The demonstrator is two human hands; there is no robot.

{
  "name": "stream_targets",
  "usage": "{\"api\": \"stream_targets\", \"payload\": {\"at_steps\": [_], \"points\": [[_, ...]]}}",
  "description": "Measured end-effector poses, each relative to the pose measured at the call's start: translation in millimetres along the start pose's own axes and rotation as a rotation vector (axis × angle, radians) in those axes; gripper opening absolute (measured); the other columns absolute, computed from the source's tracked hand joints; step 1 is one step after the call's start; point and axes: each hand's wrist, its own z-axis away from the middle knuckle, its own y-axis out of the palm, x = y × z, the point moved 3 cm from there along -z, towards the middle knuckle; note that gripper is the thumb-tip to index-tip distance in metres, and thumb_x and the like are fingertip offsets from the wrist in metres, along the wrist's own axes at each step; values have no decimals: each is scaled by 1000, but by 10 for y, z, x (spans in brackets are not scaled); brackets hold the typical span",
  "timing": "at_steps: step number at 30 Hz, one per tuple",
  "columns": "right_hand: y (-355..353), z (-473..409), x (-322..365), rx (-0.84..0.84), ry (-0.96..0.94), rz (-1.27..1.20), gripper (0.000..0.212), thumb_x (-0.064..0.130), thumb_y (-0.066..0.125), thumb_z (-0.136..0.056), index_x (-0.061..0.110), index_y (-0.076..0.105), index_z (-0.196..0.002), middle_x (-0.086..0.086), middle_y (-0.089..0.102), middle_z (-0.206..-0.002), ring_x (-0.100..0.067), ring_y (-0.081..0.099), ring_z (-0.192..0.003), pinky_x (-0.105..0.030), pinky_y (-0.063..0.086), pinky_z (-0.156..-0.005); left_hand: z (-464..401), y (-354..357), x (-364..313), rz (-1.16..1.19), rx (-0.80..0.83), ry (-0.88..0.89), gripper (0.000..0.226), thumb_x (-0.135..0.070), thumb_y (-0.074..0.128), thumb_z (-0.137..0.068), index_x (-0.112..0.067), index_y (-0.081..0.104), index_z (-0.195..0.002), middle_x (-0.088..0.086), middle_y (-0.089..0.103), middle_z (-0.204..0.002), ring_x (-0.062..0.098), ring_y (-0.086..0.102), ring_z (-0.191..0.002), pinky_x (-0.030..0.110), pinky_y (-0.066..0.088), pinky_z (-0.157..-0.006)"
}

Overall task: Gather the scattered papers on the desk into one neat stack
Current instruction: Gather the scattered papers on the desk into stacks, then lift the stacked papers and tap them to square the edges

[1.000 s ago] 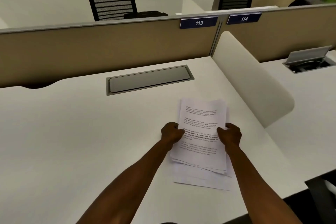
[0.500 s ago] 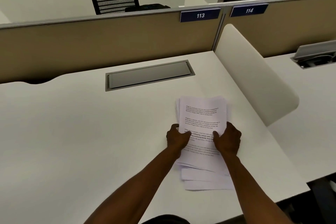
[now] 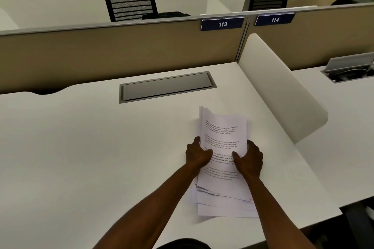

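Observation:
A pile of white printed papers (image 3: 222, 133) lies on the white desk (image 3: 81, 147), right of centre. My left hand (image 3: 197, 153) grips the pile's left edge and my right hand (image 3: 250, 157) grips its right edge, thumbs on the top sheet. The far end of the pile curls up a little off the desk. At the near end several sheets (image 3: 222, 208) stick out unevenly below the top page.
A grey cable hatch (image 3: 166, 87) is set into the desk behind the papers. A cream side divider (image 3: 279, 87) stands close on the right, a tan partition (image 3: 121, 50) at the back. The desk's front edge runs just below the pile.
Both hands have shifted inward and tightened on the pile's sides. The sheets have drawn closer together, and the far end has lifted slightly.

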Motion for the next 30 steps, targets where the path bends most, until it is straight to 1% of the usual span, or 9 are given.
{"api": "stream_targets", "payload": {"at_steps": [3, 5, 10, 13, 15, 18, 21, 24, 30], "points": [[16, 60, 33, 1, 13, -5, 75, 24, 77, -78, 7, 43, -142, -21, 52, -137, -42, 45, -125, -47, 40, -102, 76, 40, 9, -167, -81, -62, 69, -34, 71, -80, -28, 39, -141, 14, 39, -135, 35, 38, -129, 47, 41, -106], [18, 86, 51, 0, 17, 0, 75, 24, 77, -78, 7, 43, -142, -21, 52, -137, -41, 46, -125, -47, 41, -102, 91, 41, 10, -173, -96, -83, 67, -35, 71, -80, -29, 39, -139, 14, 38, -134, 35, 39, -127, 48, 41, -106], [22, 127, 68, 9, 22, 1, 77, 24, 78, -78, 6, 41, -143, -21, 51, -139, -41, 47, -125, -47, 41, -102, 33, -89, 16, 209, -30, -95, 66, -22, 74, -83, -21, 45, -142, 16, 52, -134, 33, 59, -115, 44, 56, -93], [42, 159, 73, 15, 24, -20, 78, 24, 78, -78, 6, 40, -144, -20, 50, -140, -40, 46, -126, -47, 41, -104, -7, -211, -3, 373, 47, -93, 61, -14, 75, -82, -17, 50, -138, 15, 63, -128, 32, 64, -109, 39, 57, -84], [61, 188, 75, 17, 14, -35, 77, 24, 78, -78, 6, 41, -144, -19, 50, -140, -39, 46, -127, -46, 40, -105, -21, -287, -1, 400, 94, -91, 59, -13, 76, -81, -21, 51, -134, 15, 67, -122, 33, 67, -104, 46, 59, -85], [109, 248, 99, 31, 3, -62, 77, 24, 78, -78, 7, 42, -143, -18, 51, -140, -38, 47, -127, -45, 41, -106, -27, -393, 67, 397, 112, -60, 71, -11, 78, -80, -32, 41, -138, 15, 68, -117, 35, 68, -101, 55, 58, -86], [176, 318, 143, 45, -3, -61, 76, 26, 77, -79, 9, 41, -144, -16, 51, -140, -38, 45, -127, -44, 39, -104, -29, -492, 193, 468, 90, -125, 93, 0, 76, -80, -32, 24, -150, 17, 59, -131, 39, 62, -112, 56, 56, -89], [267, 401, 205, 78, -32, -76, 74, 27, 76, -80, 11, 41, -144, -15, 52, -140, -36, 45, -127, -44, 40, -105, 0, -598, 298, 470, 153, -173, 61, 6, 68, -86, -6, 47, -142, 21, 64, -128, 40, 65, -109, 58, 53, -94], [401, 465, 333, 119, -32, -279, 79, 33, 79, -78, 18, 39, -144, -10, 55, -137, -33, 47, -127, -49, 43, -105, 155, -1022, 386, 451, 186, -45, 36, 2, 60, -93, -5, 60, -128, 19, 70, -117, 39, 70, -103, 56, 56, -90]]}}
